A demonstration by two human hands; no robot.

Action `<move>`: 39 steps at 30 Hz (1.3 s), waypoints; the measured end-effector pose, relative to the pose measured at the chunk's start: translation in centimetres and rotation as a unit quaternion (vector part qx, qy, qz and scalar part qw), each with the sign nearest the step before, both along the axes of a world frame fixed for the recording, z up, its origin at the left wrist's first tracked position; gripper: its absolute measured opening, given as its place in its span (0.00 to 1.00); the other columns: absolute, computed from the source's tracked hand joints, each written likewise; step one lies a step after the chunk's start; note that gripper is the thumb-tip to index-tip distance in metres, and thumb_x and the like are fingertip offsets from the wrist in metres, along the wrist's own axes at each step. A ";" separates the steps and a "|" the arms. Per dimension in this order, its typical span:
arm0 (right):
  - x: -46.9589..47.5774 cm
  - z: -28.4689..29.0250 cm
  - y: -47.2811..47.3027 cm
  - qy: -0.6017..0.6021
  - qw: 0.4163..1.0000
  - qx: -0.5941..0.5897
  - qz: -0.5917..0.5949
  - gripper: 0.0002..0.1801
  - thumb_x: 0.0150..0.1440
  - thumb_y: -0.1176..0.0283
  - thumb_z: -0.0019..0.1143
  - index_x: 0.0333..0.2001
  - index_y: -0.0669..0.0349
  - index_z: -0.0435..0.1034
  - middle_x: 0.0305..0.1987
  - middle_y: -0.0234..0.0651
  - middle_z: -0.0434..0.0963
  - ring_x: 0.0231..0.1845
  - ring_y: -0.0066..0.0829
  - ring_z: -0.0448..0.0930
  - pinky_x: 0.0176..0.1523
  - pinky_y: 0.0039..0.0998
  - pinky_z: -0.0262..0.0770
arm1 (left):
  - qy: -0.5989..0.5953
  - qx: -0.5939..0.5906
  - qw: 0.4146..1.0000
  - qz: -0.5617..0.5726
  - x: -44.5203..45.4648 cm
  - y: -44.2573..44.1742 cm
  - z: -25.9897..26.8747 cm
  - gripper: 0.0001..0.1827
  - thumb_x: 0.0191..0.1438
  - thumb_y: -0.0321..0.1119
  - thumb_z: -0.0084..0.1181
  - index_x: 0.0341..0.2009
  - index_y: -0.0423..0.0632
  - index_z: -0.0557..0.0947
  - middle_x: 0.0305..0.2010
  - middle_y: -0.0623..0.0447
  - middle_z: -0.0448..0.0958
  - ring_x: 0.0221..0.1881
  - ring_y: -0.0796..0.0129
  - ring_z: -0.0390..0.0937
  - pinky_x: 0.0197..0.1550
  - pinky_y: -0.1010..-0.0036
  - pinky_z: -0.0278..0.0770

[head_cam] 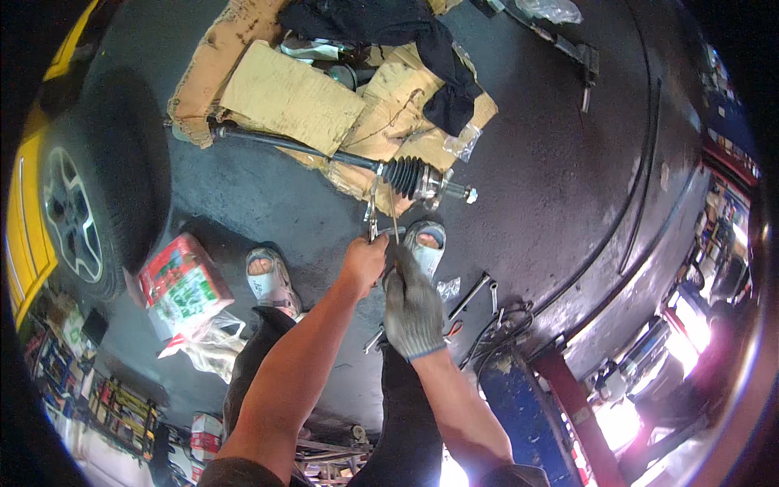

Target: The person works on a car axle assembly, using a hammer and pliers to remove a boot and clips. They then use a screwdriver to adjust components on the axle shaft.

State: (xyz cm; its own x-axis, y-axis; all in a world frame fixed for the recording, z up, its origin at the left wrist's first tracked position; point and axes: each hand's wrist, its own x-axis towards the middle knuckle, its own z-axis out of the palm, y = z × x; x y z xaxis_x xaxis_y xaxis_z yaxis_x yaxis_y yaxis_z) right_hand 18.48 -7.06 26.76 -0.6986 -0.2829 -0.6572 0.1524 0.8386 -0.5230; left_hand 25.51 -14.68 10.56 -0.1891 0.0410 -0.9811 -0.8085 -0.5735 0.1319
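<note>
A CV axle shaft (292, 148) lies across flattened cardboard, its black ribbed rubber boot (404, 176) and metal outer joint (433, 185) at the right end. My bare left hand (364, 263) grips a plier-like metal tool (372, 218). The tool's far end reaches the narrow end of the boot, where a clamp band seems to sit. My right hand (415, 304), in a grey knit glove, is closed around a thin metal rod (394, 220) whose tip meets the underside of the boot. Its handle is hidden inside the glove.
Brown cardboard (292, 97) and a black cloth (447, 73) lie beyond the shaft. A car wheel (76, 213) stands left, near a red-and-green box (185, 280). Wrenches (470, 296) and a coiled cable (514, 322) rest on the floor at right, beside a floor hose (608, 240).
</note>
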 end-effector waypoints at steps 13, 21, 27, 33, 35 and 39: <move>1.8 -3.4 -4.8 0.058 0.995 0.083 -0.006 0.24 0.65 0.70 0.48 0.64 0.61 0.71 0.53 0.57 0.82 0.53 0.60 0.83 0.56 0.52 0.78 | 0.143 0.142 0.952 0.230 1.7 0.6 -4.0 0.08 0.66 0.33 0.59 0.39 0.42 0.84 0.35 0.48 0.84 0.33 0.60 0.84 0.37 0.61 0.83; 2.2 -3.4 -5.6 0.088 0.992 0.091 -0.006 0.24 0.65 0.71 0.49 0.64 0.61 0.70 0.51 0.58 0.83 0.52 0.60 0.83 0.56 0.52 0.78 | 0.172 0.088 0.973 0.123 2.9 1.9 -7.5 0.14 0.68 0.38 0.58 0.40 0.38 0.84 0.33 0.50 0.83 0.31 0.67 0.79 0.35 0.65 0.76; 1.9 -2.5 -6.0 0.077 0.992 0.092 0.031 0.24 0.64 0.72 0.49 0.64 0.61 0.70 0.48 0.59 0.83 0.50 0.61 0.83 0.54 0.54 0.78 | 0.189 0.107 0.960 0.178 3.8 2.8 -8.9 0.14 0.66 0.37 0.60 0.39 0.37 0.84 0.32 0.51 0.83 0.30 0.69 0.79 0.35 0.65 0.76; 2.0 -2.7 -6.3 0.083 0.990 0.110 0.032 0.25 0.63 0.72 0.49 0.64 0.61 0.70 0.46 0.60 0.82 0.48 0.63 0.83 0.52 0.55 0.78 | 0.163 0.155 0.952 0.208 3.1 1.7 -7.2 0.08 0.63 0.33 0.61 0.38 0.41 0.83 0.31 0.55 0.81 0.30 0.69 0.79 0.34 0.67 0.77; 2.2 -2.9 -6.2 0.085 0.991 0.102 0.027 0.25 0.63 0.71 0.49 0.64 0.61 0.69 0.46 0.61 0.82 0.48 0.63 0.83 0.52 0.55 0.78 | 0.174 0.160 0.946 0.221 3.1 1.5 -7.0 0.08 0.63 0.32 0.61 0.39 0.40 0.82 0.32 0.55 0.81 0.30 0.68 0.78 0.34 0.67 0.77; 2.4 -3.3 -5.9 0.101 0.990 0.092 0.024 0.25 0.63 0.71 0.49 0.64 0.61 0.69 0.45 0.61 0.82 0.47 0.63 0.83 0.51 0.56 0.78 | 0.182 0.161 0.945 0.217 3.1 1.5 -7.0 0.08 0.63 0.32 0.61 0.40 0.40 0.82 0.33 0.54 0.81 0.31 0.67 0.79 0.34 0.66 0.77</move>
